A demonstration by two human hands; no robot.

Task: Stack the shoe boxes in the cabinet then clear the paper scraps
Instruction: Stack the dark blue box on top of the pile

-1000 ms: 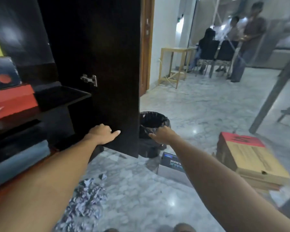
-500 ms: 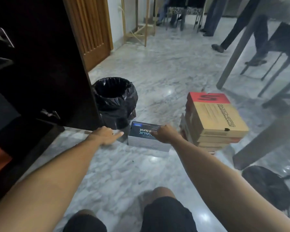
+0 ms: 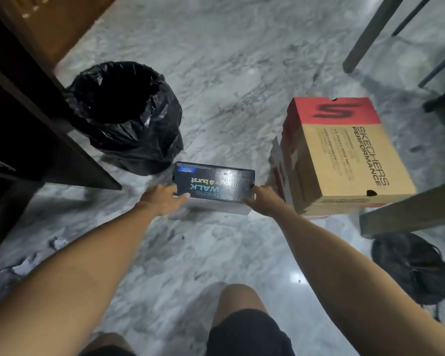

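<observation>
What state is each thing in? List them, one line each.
dark shoe box: lid closed, on the floor, gripped at both ends
left hand: grips the box's left end
right hand: grips the box's right end
tan shoe boxes: closed, stacked on the floor
trash bin: open, black liner
paper scraps: still on the floor

Your left hand (image 3: 162, 199) and right hand (image 3: 263, 200) hold the ends of a dark blue shoe box (image 3: 213, 182) on the floor (image 3: 242, 73). A black bin (image 3: 125, 116) stands at 11 o'clock from it. Tan boxes (image 3: 344, 155) sit stacked at 3 o'clock. Paper scraps (image 3: 27, 264) lie at 8 o'clock.
</observation>
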